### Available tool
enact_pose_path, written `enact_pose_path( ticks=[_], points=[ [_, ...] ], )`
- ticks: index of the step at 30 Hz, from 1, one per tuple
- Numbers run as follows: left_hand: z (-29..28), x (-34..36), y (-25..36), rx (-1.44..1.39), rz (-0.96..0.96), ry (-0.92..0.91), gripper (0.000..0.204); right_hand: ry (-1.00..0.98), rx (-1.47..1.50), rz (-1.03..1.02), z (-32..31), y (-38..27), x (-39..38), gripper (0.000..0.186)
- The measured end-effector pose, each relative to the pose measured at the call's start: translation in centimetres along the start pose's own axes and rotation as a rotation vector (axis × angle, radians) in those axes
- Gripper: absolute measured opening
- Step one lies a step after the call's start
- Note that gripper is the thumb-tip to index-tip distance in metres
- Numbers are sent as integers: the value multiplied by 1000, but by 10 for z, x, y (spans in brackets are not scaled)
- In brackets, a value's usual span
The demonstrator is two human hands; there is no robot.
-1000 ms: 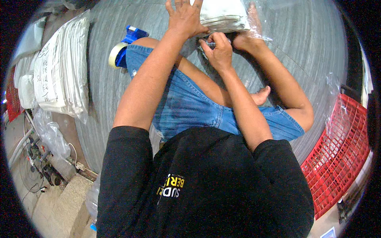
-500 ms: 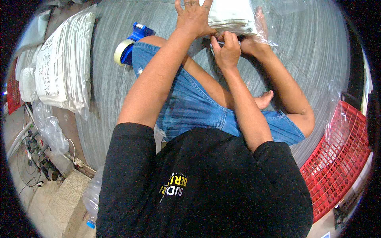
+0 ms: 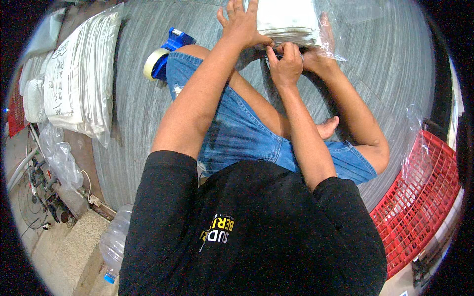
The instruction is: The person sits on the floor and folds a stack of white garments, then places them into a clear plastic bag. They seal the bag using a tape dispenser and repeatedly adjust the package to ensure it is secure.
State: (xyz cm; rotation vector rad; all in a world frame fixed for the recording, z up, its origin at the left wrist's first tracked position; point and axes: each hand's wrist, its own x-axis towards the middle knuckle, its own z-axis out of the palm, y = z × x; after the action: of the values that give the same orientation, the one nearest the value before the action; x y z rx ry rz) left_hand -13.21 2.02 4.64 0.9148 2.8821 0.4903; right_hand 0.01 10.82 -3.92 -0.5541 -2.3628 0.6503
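A stack of white folded sheets or cloths [image 3: 288,18] in a clear plastic bag [image 3: 332,45] lies in front of my crossed legs, cut off by the top edge. Spread fingers show on my left hand [image 3: 242,25], which rests along the stack's left side, its thumb reaching to the near edge. My right hand [image 3: 286,64] is closed in a pinch at the middle of that near edge, close to the left thumb. The fingertips appear to grip the bag's edge, though they partly hide it.
A blue tape dispenser [image 3: 160,64] with a tape roll stands by my left knee. At the left lies a larger bagged white stack [image 3: 79,79]. A red plastic basket [image 3: 419,207] is on the right; a clear bottle [image 3: 114,241] lies at the lower left.
The view has shifted slightly. My right fingers have moved a little along the bag's near edge, still pinched; my left hand stays spread beside the stack.
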Motion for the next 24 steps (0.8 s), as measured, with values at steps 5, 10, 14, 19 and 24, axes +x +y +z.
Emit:
enact_pose_path(
  ticks=[5,10,14,19,24],
  points=[
    [14,5,-13,-105,4,52,121,-8,-17,14,-3,-2,2,31],
    [13,-22,-18,-140,-7,239,120,-6,-45,15,-7,0,7,30],
    [29,-37,-26,-76,35,102,129,-71,-59,26,-16,-4,12,29],
    [33,-29,-28,-51,34,179,116,-95,-93,31,-19,-8,18,29],
    [37,-28,-29,-4,41,209,103,-90,-141,10,-24,-12,21,31]
  ],
)
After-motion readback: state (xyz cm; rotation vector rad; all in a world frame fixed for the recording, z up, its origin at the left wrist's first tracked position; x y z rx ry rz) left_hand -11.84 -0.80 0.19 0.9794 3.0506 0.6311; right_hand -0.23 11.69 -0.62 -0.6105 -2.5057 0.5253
